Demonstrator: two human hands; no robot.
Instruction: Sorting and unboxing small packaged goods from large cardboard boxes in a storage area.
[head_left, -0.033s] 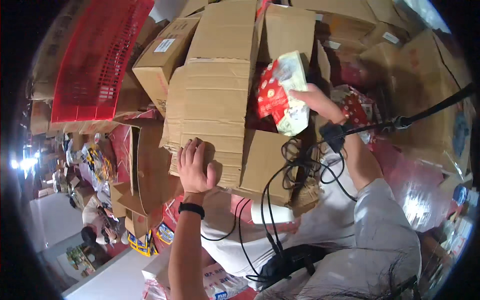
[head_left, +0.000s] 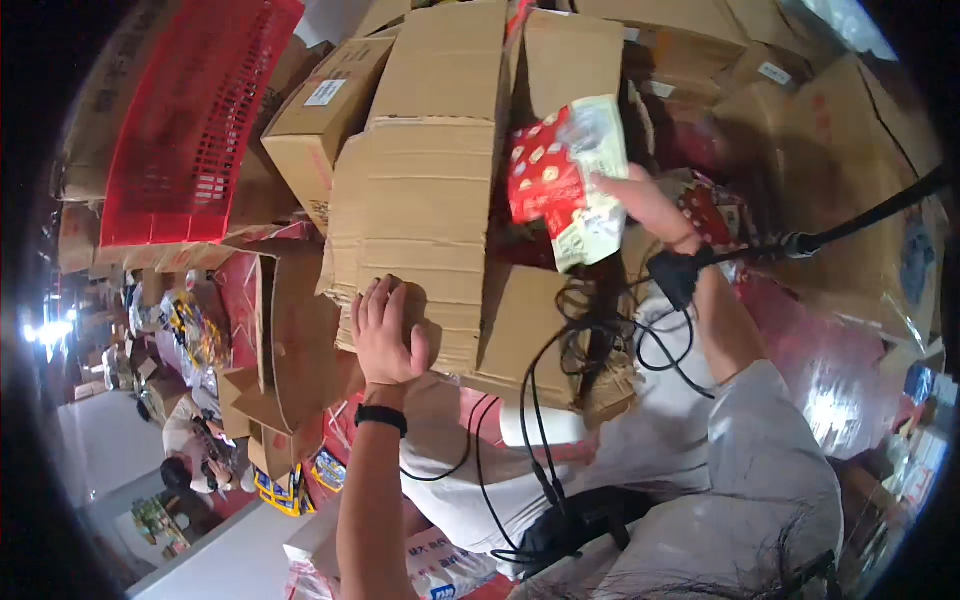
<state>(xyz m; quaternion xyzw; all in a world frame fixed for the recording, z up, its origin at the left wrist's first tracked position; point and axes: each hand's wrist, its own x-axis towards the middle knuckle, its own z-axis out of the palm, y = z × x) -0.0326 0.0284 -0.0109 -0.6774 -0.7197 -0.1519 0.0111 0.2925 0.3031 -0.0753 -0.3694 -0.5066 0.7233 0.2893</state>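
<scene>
My left hand lies flat on a wide cardboard flap, its fingers spread. A red and cream printed packet is gripped at its right edge by my right hand, the thumb on its upper face. The packet hovers above the gap of an open cardboard box, whose inside is dark and mostly hidden. More packets with a red pattern show beside my right wrist, partly covered by the arm. Black cables dangle in a tangle over the box's near flap.
A red plastic crate stands at the far left, near a closed carton. An open carton sits left of my left hand. Large cartons line the right side. Another person is at the lower left.
The packet in my right hand has moved slightly and turned, so more of its printed face shows. My left hand stays on the flap.
</scene>
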